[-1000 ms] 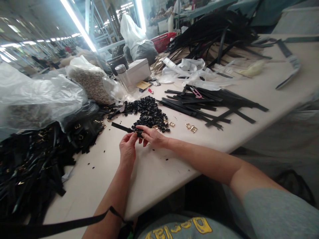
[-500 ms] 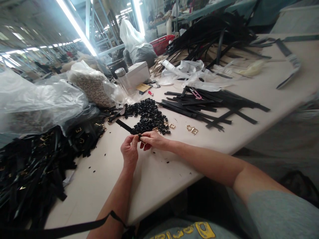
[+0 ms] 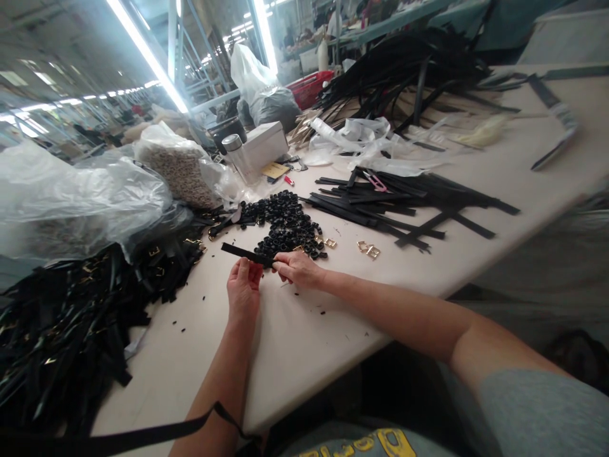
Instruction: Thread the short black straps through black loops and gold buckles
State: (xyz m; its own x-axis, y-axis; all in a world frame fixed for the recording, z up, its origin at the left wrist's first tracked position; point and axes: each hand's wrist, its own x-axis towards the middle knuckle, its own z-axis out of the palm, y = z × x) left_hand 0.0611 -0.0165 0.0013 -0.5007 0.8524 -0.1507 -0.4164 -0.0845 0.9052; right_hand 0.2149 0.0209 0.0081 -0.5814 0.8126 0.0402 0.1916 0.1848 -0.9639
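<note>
A short black strap [image 3: 247,253] is held between my two hands above the pale table [image 3: 304,355]. My left hand [image 3: 244,285] pinches it near its middle, thumb on top, with the free end pointing up and left. At the strap's right end, the fingers of my right hand [image 3: 295,269] are closed on it; any buckle or loop there is hidden by the fingers. Just beyond the hands lies a heap of small black loops [image 3: 285,222]. Gold buckles [image 3: 368,249] rest right of the heap, with another gold buckle [image 3: 330,242] at its edge.
Finished-looking black straps with buckles [image 3: 80,324] pile up at left, beside plastic bags [image 3: 95,190]. Loose black strips [image 3: 380,197] lie at right, pink-handled snips [image 3: 377,182] on top. A glass bottle [image 3: 238,158] and white box [image 3: 264,143] stand behind.
My left hand has shifted slightly down and left along the strap, away from my right fingers. More of the strap now shows between the hands, and it lies flatter.
</note>
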